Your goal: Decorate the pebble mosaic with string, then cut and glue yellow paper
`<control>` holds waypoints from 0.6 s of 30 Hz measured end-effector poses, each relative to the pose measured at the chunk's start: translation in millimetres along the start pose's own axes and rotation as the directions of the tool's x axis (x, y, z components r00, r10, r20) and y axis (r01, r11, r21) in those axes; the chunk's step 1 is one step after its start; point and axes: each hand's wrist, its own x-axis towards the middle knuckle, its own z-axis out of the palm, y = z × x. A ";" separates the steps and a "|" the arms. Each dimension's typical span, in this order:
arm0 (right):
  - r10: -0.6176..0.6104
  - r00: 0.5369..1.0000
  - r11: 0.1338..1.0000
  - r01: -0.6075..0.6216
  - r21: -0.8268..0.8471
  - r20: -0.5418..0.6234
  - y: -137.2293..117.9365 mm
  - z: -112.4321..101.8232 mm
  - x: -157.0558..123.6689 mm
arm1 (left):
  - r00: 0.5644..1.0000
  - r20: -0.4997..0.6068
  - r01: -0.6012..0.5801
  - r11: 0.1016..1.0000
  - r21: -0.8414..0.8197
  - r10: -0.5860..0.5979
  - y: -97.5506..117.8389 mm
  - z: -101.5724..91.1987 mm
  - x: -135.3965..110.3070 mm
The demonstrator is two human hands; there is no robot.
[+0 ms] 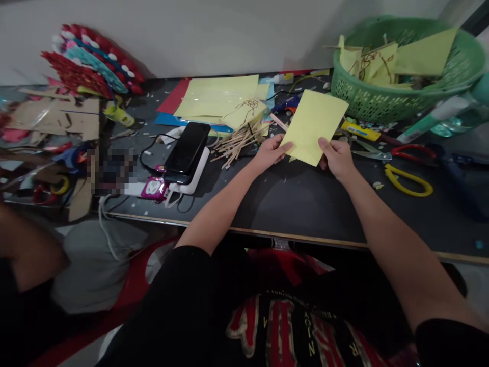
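Note:
A plain yellow sheet of paper [314, 125] is held up, tilted, above the dark tabletop. My left hand [270, 153] pinches its lower left corner, thumb on top and fingers partly hidden underneath. At the lower right edge, my right hand [336, 157] grips the same sheet, the thumb pressed on its face. Left of the paper lies a loose pile of thin wooden sticks [237, 144]. Behind them is a yellow piece with brown looped string [246, 113], resting near larger yellow sheets [219, 94].
A green basket [344, 94] with yellow pieces stands back right. Scissors with red handles [412, 151], a yellow handle loop [410, 186] and a yellow cutter [359, 131] lie right. A black phone [188, 148] rests on a white block at left. A person's arm [30, 250] shows far left.

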 end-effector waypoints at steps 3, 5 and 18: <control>0.006 1.000 0.999 -0.007 0.036 0.020 -4.7 0.6 0.0 | 0.999 -0.040 0.013 0.998 -0.058 -0.015 -0.6 -5.0 3.2; -0.010 0.997 0.999 0.007 0.037 0.081 -8.1 2.0 -1.7 | 0.994 -0.109 -0.022 0.995 -0.099 0.011 -1.5 -8.0 5.3; 0.022 0.963 0.996 -0.044 0.077 0.269 -10.3 0.2 -2.4 | 0.986 -0.164 -0.019 0.995 -0.101 0.002 3.9 -6.4 0.1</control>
